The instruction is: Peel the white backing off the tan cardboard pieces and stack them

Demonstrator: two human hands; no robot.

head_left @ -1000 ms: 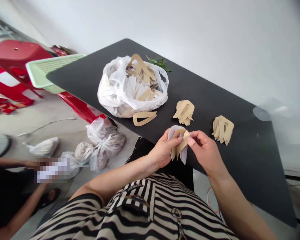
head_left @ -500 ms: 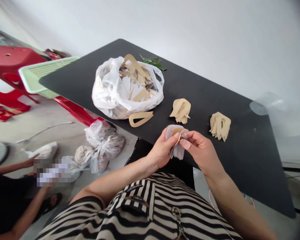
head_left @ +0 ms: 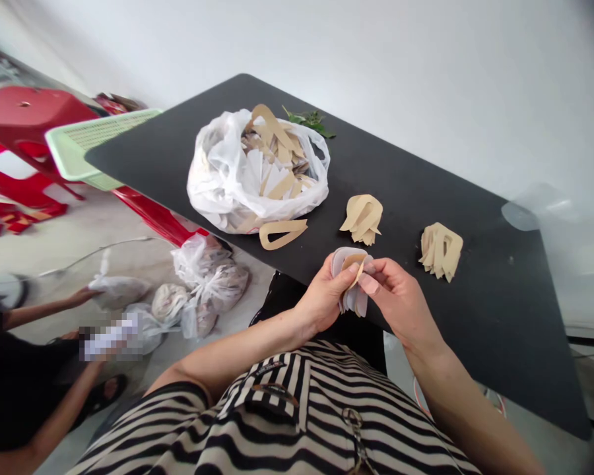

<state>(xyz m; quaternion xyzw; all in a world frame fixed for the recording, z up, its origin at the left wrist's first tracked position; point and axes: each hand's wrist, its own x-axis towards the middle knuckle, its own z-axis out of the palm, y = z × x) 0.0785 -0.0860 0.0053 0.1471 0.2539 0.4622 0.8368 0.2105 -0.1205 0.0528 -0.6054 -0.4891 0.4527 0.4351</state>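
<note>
A bundle of white and tan paper pieces [head_left: 345, 261] is gripped in my left hand [head_left: 325, 295], thumb on top. My right hand [head_left: 396, 294] pinches the bundle's right edge with thumb and fingertips. Just beyond my hands lies a fanned stack of tan loops [head_left: 361, 218] on the black table [head_left: 490, 316]. A second tan stack [head_left: 440, 251] rests farther right. To the left, a white plastic bag [head_left: 218, 191] stands open, full of tan and white pieces. One single tan loop [head_left: 282, 233] lies against the bag's near side.
Green leaves [head_left: 309, 121] lie behind the bag. A light green basket [head_left: 79, 148] and a red stool [head_left: 34, 112] are at the far left. Tied plastic bags [head_left: 222, 287] sit on the floor near another person's arm [head_left: 49, 312]. A wall runs behind the table.
The view has shifted slightly, moving the table items a little rightward. The other person's hand on the floor side has moved toward a plastic bag, which is lifted somewhat. My grip looks the same.
</note>
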